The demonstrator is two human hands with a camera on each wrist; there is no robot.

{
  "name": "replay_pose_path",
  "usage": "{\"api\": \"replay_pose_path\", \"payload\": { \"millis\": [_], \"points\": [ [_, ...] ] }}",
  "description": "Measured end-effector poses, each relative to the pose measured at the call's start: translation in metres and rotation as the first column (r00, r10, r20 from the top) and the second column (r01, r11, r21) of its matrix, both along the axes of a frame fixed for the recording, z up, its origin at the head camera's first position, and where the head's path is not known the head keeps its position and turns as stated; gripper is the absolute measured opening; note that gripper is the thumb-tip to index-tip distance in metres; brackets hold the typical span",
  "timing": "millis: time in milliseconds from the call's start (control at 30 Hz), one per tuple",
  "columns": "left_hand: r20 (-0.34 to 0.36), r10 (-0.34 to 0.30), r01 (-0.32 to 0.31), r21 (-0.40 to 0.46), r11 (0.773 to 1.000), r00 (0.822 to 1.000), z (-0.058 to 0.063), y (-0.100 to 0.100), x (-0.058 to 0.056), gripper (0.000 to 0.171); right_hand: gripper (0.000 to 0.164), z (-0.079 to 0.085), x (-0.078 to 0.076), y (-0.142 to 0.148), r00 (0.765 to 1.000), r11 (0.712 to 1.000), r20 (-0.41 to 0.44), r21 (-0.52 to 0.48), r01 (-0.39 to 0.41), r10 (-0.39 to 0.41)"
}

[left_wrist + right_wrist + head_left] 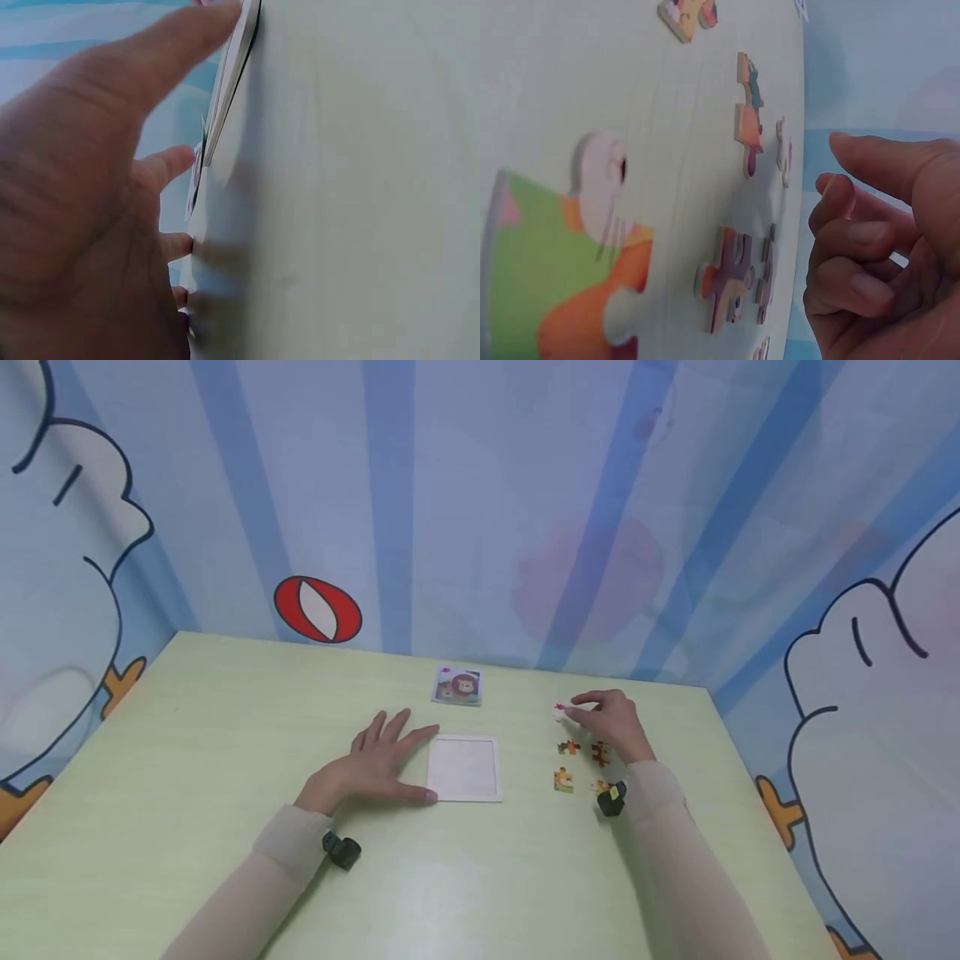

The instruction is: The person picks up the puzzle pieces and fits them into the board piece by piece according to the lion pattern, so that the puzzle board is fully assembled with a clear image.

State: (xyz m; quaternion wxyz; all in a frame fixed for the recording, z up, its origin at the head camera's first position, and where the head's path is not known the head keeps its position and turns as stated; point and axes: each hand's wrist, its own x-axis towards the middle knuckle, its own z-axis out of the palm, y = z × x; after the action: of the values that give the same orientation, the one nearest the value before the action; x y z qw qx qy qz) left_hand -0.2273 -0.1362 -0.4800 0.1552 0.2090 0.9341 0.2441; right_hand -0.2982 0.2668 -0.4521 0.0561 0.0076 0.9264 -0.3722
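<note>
My left hand (pixel 371 768) lies spread at the left side of a square white puzzle tray (pixel 467 768), thumb and index fingertips at its edge. In the left wrist view the thumb reaches the rim of the tray (pixel 234 67). My right hand (pixel 611 722) hovers over the right group of jigsaw pieces. Its thumb and index finger are apart beside a pink-and-white jigsaw piece (pixel 558 713); the other fingers are bent. In the right wrist view that hand (pixel 889 247) holds nothing, and the jigsaw piece (pixel 784 152) lies flat on the table.
Several orange-toned jigsaw pieces (pixel 563 780) lie spaced out below the right hand, some partly covered by the wrist camera (pixel 612 799). Behind the tray is a square picture card (pixel 457 686) with a lion. A striped cloth backdrop (pixel 465 527) rises at the table's far edge.
</note>
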Motion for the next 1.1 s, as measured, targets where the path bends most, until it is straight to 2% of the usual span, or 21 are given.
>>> {"api": "replay_pose_path", "payload": {
  "millis": [367, 700, 800, 1100],
  "points": [
    [0.004, -0.008, 0.008, 0.007, 1.0, 1.0, -0.001, 0.0, 0.001, 0.103, 0.042, -0.006, -0.012, -0.007, 0.999, 0.992, 0.03, 0.125, 0.032, -0.036],
    [0.001, -0.012, 0.012, 0.033, 0.999, 1.0, -0.001, -0.002, 0.0, 0.101, 0.039, -0.001, -0.014, -0.012, 0.998, 0.989, 0.061, 0.145, -0.001, -0.008],
    [0.0, -0.01, 0.01, 0.036, 0.999, 1.0, -0.001, -0.002, 0.0, 0.099, 0.037, -0.002, -0.013, -0.013, 0.998, 0.992, 0.056, 0.129, 0.006, -0.014],
    [0.001, -0.004, 0.004, 0.037, 0.999, 1.0, -0.002, -0.003, 0.0, 0.098, 0.02, -0.003, -0.003, -0.011, 1.0, 1.0, 0.006, -0.02, 0.011, -0.011]
  ]
}}
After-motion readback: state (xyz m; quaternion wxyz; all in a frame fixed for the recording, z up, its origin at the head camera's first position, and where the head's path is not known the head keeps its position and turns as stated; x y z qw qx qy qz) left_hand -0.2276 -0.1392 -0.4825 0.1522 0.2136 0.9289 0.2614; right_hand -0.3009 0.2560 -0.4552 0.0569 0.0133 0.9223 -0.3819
